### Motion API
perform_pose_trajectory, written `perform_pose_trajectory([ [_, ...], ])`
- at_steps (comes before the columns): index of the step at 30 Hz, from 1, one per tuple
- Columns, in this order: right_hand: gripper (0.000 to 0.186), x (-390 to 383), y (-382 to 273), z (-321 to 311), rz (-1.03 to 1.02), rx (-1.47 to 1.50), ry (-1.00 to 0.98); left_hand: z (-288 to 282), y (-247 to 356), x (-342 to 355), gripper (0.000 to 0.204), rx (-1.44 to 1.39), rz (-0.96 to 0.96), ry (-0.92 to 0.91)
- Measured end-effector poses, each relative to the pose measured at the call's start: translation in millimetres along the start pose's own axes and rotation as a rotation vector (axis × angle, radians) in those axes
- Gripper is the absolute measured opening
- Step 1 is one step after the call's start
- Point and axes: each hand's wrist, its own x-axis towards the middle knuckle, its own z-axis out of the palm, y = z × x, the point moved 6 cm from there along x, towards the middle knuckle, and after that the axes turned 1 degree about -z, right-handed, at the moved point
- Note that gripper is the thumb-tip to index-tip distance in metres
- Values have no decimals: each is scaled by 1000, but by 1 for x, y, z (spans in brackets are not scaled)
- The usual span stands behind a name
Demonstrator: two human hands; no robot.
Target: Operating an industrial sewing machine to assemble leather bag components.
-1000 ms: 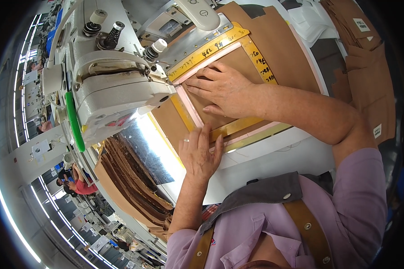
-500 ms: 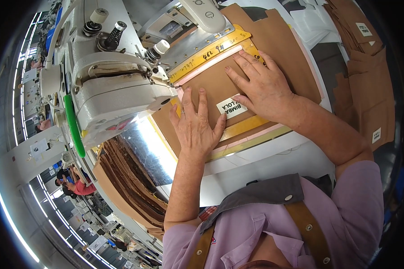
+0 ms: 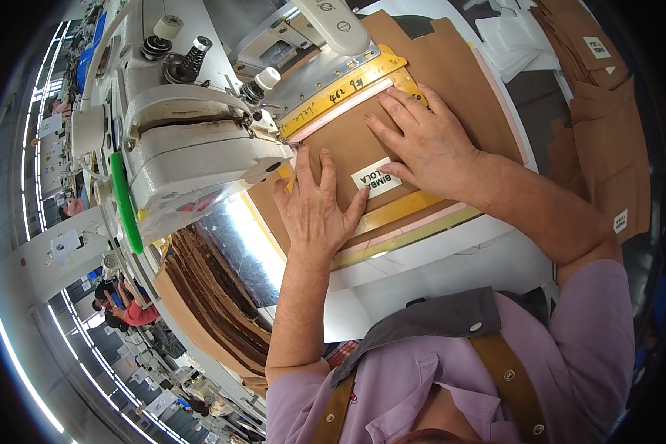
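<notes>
A brown panel is covered at either side by two spread hands.
Between and beneath the hands the smooth, matt sheet is laid flat; its white rectangular label is partly covered by the right thumb. The left hand is placed palm down, fingers parted, nothing gripped; the right hand is likewise splayed across the panel's right part. Along the upper edge a straight, pale pink strip is bordered by a flat yellow frame, marked in black. Leftward, a rounded white sewing machine is seen, and a layered brown stack with rough, curved edges.
</notes>
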Motion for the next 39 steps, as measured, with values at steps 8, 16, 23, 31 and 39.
perform_pose_trajectory([
  [8,67,3,1,2,-43,-10,-19,-1,-4,0,77,50,-10,-10],
  [16,68,6,4,-4,-52,69,-38,-8,-13,-4,79,96,-23,30],
  [23,71,9,6,-6,-25,142,-40,-7,-24,-6,74,137,-102,-8],
  [31,75,13,1,-6,-57,124,-46,-9,-31,-6,74,141,-157,-26],
  [39,75,18,-7,-6,-68,129,-26,-16,-30,-3,75,186,-201,-61],
])
